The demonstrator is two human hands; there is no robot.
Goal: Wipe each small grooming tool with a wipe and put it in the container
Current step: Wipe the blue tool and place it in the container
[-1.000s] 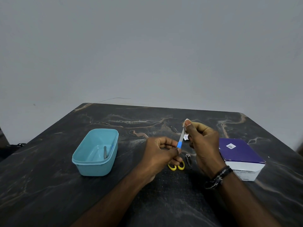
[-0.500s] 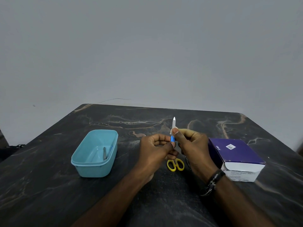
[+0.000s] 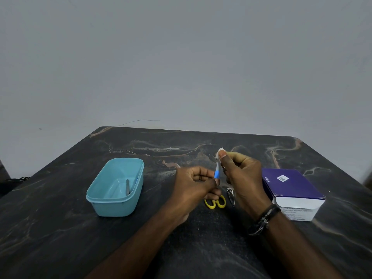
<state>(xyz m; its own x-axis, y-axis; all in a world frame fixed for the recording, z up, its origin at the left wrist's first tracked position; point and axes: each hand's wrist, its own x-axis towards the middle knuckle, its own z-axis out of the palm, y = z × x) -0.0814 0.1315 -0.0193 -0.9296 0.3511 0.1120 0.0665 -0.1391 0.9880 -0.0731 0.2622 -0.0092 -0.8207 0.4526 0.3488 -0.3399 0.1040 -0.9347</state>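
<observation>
- Nail file is held upright between both hands, long axis near vertical, top leaning slightly away from the person and to the right.
- Left hand: fingers curled, blue handle end pinched at the fingertips; file rises up from that pinch.
- Right hand: thumb and fingers clamped together on a white wipe wrapped over the file's upper end; tip is hidden under the wipe.
- Wipe sits directly above the left fingertips, along the file's axis, so a stroke would likely be run down that line.
- Container lies well left of the left fingers; left hand is nearer for the drop. One thin metal tool is seen inside.
- Scissors and nail clipper lie on the table just below both hands, judged not yet wiped.
</observation>
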